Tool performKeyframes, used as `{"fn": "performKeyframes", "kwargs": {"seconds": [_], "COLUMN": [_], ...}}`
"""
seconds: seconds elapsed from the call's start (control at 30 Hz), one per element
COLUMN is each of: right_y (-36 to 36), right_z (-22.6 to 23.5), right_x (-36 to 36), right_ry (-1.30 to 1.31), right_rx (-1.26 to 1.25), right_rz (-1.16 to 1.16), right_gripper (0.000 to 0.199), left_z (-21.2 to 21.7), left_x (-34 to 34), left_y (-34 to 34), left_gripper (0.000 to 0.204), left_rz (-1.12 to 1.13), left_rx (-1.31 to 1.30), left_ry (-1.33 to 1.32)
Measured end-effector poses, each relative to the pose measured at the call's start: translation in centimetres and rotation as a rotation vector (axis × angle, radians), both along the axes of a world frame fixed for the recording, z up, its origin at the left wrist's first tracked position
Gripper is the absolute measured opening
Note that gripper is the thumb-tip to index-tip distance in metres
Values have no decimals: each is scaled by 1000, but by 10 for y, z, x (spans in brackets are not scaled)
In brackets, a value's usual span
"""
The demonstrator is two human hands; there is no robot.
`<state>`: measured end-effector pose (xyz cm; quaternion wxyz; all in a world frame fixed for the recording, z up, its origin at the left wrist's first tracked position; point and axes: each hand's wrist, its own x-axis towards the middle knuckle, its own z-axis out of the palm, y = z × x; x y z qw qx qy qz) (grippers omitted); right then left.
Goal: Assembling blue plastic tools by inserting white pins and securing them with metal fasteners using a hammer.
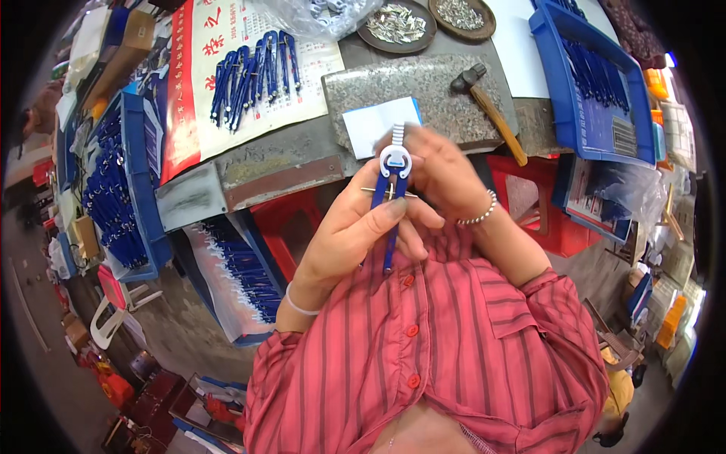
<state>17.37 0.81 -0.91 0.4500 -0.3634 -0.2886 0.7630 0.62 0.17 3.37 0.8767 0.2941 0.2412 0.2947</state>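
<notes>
In front of my chest I hold a drawing compass upright, with a white head, a ribbed grip on top and two blue legs pointing down. A thin metal rod crosses between its legs. My left hand is closed on the legs, its thumb in front and other fingers showing behind. My right hand is beside the head and grip, smeared by motion, so its finger grip is unclear. Just beyond the hands, a white and light-blue paper lies on a stone slab.
A hammer lies on the slab's right. Behind it stand two dishes of small metal parts. Blue compasses lie on a printed sheet. Blue trays flank the bench; red stools stand below.
</notes>
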Motion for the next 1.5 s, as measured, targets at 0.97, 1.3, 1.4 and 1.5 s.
{"fn": "performKeyframes", "kwargs": {"seconds": [0.97,1.3,1.4,1.5], "right_y": [9,-5,-25,-13], "right_z": [-97,32,25,37], "right_x": [56,18,50,41], "right_ry": [1074,22,-328,-319], "right_rx": [690,68,44,118], "right_rz": [592,446,149,-80], "right_gripper": [25,20,22,37], "left_z": [46,8,11,0], "left_x": [46,-7,-16,-15], "left_y": [33,26,20,11], "left_gripper": [36,44,44,46], "left_rz": [-212,-91,-92,-106], "left_rx": [132,169,19,-38], "left_ry": [-239,9,76,15]}}
